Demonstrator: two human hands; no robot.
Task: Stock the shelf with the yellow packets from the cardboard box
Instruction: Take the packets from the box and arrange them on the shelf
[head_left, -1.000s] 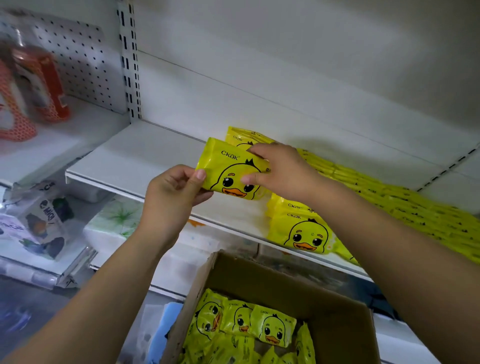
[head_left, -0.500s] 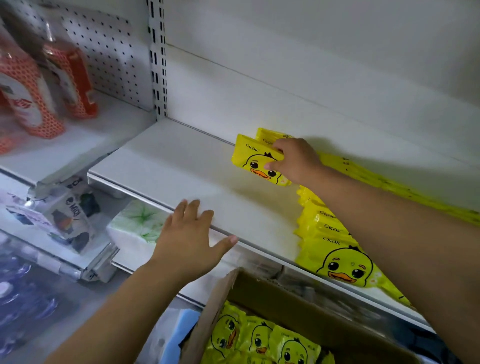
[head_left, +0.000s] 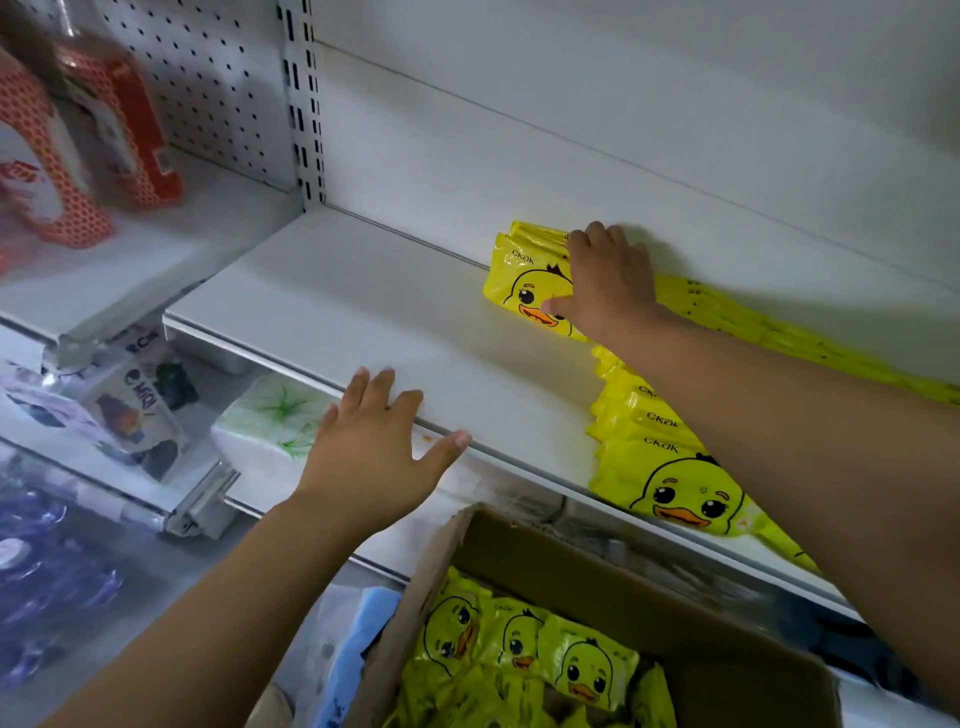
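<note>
Placing is in hand: at 1 o'clock the right hand (head_left: 608, 283), fingers curled over it, sets a yellow packet (head_left: 522, 291) at the back of the shelf (head_left: 358, 312), the left hand (head_left: 374, 452) rests spread on its edge, and next should come releasing and reaching the cardboard box (head_left: 582, 556) at 5 o'clock.

My only camera rides on my head, wide-angled, looking forward and down from close range onto the white shelf (head_left: 363, 312), which runs slantwise across the view; the cardboard box (head_left: 597, 577) sits at the bottom edge.
</note>
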